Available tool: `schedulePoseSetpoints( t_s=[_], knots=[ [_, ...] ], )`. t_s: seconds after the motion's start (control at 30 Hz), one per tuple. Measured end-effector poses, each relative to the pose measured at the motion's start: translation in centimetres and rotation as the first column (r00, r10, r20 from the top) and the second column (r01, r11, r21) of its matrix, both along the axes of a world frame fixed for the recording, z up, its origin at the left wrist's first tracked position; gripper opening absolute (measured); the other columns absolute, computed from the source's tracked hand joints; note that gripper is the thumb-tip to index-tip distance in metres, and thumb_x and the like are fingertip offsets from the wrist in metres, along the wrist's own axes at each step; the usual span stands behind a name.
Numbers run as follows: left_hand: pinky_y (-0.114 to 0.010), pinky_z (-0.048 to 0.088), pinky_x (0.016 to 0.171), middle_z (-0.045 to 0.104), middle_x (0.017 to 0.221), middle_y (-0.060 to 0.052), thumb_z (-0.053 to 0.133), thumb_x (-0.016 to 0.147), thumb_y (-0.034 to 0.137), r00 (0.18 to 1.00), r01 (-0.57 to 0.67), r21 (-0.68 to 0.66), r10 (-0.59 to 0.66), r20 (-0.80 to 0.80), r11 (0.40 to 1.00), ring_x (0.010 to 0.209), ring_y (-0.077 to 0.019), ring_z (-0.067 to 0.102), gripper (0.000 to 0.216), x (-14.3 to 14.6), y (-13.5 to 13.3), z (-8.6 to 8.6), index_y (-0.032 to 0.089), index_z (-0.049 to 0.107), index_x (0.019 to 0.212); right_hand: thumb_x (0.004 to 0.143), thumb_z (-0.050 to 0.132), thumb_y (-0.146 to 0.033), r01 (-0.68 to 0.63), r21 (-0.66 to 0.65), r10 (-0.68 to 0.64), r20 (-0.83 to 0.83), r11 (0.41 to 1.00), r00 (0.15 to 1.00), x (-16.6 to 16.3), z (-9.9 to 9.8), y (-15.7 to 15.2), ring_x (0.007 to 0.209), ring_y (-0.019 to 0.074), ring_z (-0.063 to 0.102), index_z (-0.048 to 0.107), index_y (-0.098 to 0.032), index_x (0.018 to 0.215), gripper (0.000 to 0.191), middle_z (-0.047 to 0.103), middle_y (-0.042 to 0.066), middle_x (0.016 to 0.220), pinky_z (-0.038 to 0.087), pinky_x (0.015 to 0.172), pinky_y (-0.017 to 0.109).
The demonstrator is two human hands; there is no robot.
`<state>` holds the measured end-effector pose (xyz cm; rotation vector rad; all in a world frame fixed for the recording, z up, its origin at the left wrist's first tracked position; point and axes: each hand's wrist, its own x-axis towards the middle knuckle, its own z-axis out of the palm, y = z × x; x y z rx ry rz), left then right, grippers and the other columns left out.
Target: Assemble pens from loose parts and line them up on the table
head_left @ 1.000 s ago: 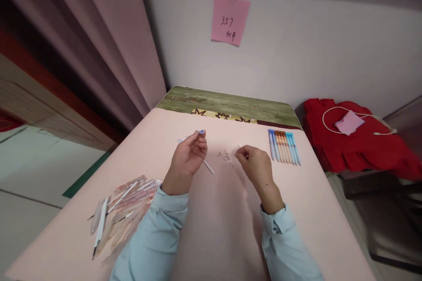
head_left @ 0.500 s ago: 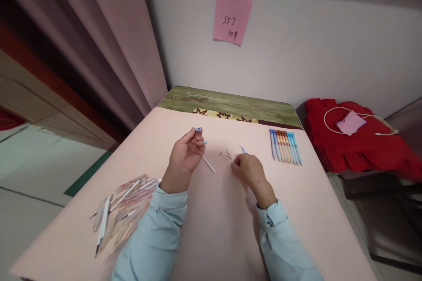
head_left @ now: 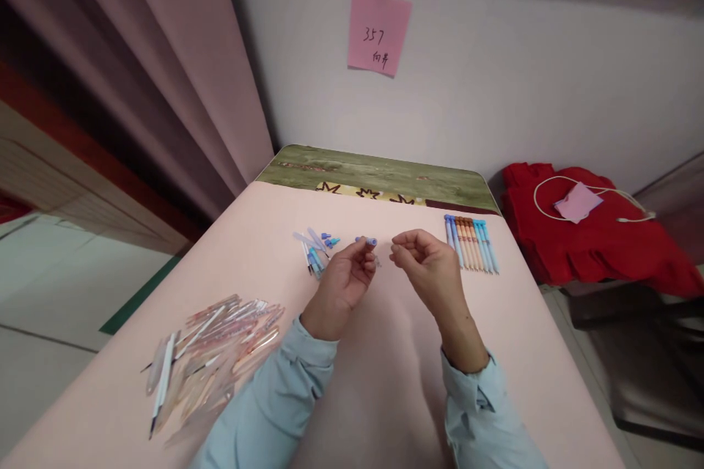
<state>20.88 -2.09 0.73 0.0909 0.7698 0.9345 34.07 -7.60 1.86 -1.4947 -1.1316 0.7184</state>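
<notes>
My left hand [head_left: 350,282] is closed, pinching a small blue pen part [head_left: 372,242] with a round hole facing right. Just right of it, my right hand [head_left: 434,264] has thumb and forefinger drawn together at the level of that part. Whatever those fingertips hold is too small to make out. A few tiny clear pieces [head_left: 378,261] show on the table between the hands, partly hidden. Left of my left hand lie small blue pen tops [head_left: 330,240] and several pale blue barrels and refills [head_left: 313,256].
A neat row of blue, brown and turquoise pens [head_left: 473,243] lies at the back right. Many clear barrels and white refills [head_left: 214,352] are heaped at the left. Beyond the table's right edge, a red cloth [head_left: 594,234] covers a seat, with a white cable on it.
My right hand has risen from beside the tiny clear pieces toward the blue part. My left hand has moved right and slightly down, uncovering the blue parts on the table.
</notes>
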Motion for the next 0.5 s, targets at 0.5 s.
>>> schedulePoseSetpoints(
  t_s=[0.5],
  knots=[
    [-0.013,0.042,0.044,0.061,0.063,-0.001,0.061,0.086,0.006,0.999,0.024,0.019,-0.023,-0.046,1.000,0.049,-0.0052,0.052,0.010,0.67,-0.63,-0.15,0.010,0.062,0.077,0.081,0.064,-0.026,0.004,-0.042,0.004,0.190,0.999,0.982,-0.27,0.11,-0.14,0.064,0.0179,0.071,0.073,-0.021,0.083,0.010,0.074,0.002,0.074,0.053,0.061,0.026]
  ],
)
